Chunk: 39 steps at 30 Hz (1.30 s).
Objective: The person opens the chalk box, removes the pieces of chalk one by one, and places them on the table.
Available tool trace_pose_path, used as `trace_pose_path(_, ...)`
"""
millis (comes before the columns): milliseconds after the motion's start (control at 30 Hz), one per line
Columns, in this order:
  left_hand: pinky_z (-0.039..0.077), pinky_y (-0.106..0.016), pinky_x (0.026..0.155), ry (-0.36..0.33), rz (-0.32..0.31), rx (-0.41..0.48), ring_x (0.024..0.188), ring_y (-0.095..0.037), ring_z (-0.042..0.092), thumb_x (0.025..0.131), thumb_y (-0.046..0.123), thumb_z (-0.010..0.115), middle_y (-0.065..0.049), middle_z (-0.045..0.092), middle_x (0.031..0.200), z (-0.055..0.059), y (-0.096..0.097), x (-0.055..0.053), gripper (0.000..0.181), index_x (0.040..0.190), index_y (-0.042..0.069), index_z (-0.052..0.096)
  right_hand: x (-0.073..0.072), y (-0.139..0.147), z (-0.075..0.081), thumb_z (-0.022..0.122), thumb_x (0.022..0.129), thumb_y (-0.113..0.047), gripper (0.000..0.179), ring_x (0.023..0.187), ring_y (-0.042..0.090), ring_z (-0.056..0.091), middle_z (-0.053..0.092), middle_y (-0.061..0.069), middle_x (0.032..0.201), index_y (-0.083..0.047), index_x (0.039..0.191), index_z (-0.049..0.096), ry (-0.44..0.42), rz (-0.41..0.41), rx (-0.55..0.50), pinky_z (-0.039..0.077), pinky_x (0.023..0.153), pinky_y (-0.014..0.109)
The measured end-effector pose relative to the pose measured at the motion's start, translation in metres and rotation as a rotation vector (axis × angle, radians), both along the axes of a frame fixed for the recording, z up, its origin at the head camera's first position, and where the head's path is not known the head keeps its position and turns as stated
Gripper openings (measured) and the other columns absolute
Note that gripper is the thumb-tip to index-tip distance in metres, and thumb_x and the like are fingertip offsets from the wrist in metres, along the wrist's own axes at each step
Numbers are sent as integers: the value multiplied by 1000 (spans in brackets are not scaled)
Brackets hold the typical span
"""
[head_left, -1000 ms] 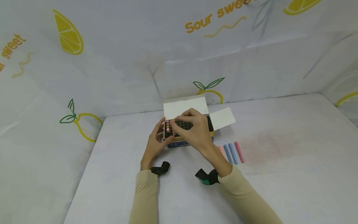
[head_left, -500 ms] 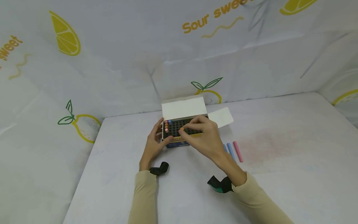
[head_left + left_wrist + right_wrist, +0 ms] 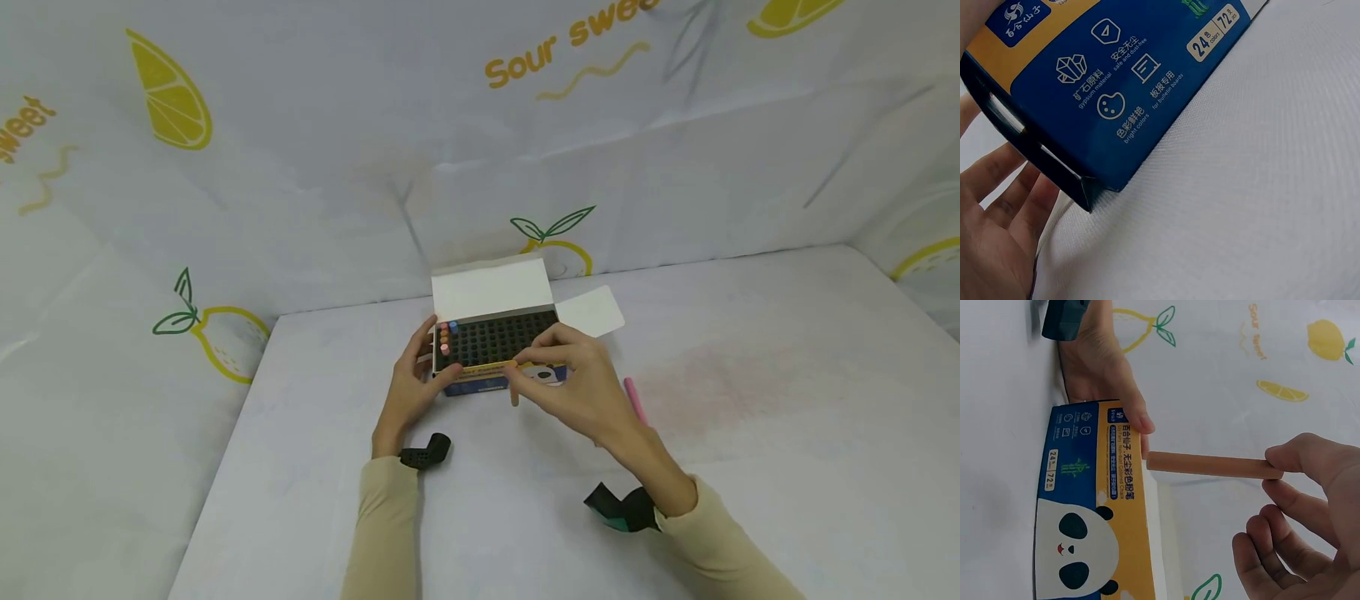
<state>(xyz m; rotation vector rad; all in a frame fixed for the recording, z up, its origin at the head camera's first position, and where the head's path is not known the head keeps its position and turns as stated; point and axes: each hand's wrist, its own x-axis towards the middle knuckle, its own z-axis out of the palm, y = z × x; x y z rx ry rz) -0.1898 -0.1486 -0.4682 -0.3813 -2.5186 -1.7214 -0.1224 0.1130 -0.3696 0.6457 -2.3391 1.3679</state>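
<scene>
A blue and yellow chalk box (image 3: 480, 386) stands with its lid up, showing a dark insert full of round holes. Several chalk sticks (image 3: 445, 349) in pink, orange and blue poke up at its left end. My left hand (image 3: 411, 379) grips that end, thumb at the front top edge and fingers around the side. Between the thumb and index finger of my right hand (image 3: 581, 383) an orange chalk stick (image 3: 1210, 465) is pinched by one end, its other end pointing down. It hangs just in front of the box's front wall, overlapping it in the head view.
On the table right of the box lies a pink chalk stick (image 3: 633, 400), partly covered by my right hand. The white lid (image 3: 491, 289) leans back, and a side flap (image 3: 592, 311) sticks out rightward. A lemon-printed cloth (image 3: 300, 167) rises behind the table.
My right hand has moved from over the box's left holes rightward and towards me, carrying the orange chalk stick out in front of the box. The left hand keeps its hold.
</scene>
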Motion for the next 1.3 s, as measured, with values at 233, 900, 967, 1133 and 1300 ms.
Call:
trace_pose_path(233, 44, -57, 113, -10, 4, 7, 127, -34, 54, 88, 32, 79, -17, 51, 146, 0, 0, 0, 84, 159, 34, 35, -2, 23, 9, 84, 82, -10, 11, 79, 11, 60, 68, 0, 88, -7, 93, 84, -74, 56, 129, 51, 64, 24)
trace_pose_path(900, 44, -57, 112, -8, -2, 19, 125, -34, 54, 88, 28, 78, -16, 51, 145, 0, -1, -1, 83, 159, 34, 36, -12, 132, 21, 82, 85, -16, 8, 79, 2, 62, 69, -8, 82, -22, 88, 84, -364, 118, 370, 54, 71, 23)
trace_pose_path(967, 44, -57, 112, -5, -1, 18, 125, -34, 54, 88, 29, 78, -16, 51, 144, -1, -1, -1, 82, 158, 35, 36, -14, 138, 19, 82, 85, -16, 5, 79, 2, 62, 70, -7, 84, -21, 87, 84, -404, 107, 387, 54, 71, 23)
trace_pose_path(1133, 43, -58, 112, -5, -6, 19, 126, -36, 54, 88, 29, 78, -17, 51, 145, -2, 0, -1, 82, 158, 35, 36, -18, 149, 13, 81, 86, -19, 4, 80, 2, 61, 74, -3, 87, -17, 87, 84, -500, 86, 410, 53, 69, 23)
trace_pose_path(1300, 43, -59, 112, -6, -10, 22, 127, -37, 54, 88, 26, 77, -18, 50, 146, -2, 1, -1, 82, 159, 33, 36, -22, 155, 4, 80, 87, -19, 7, 81, 1, 60, 76, -2, 91, -14, 89, 84, -550, 104, 416, 52, 69, 23)
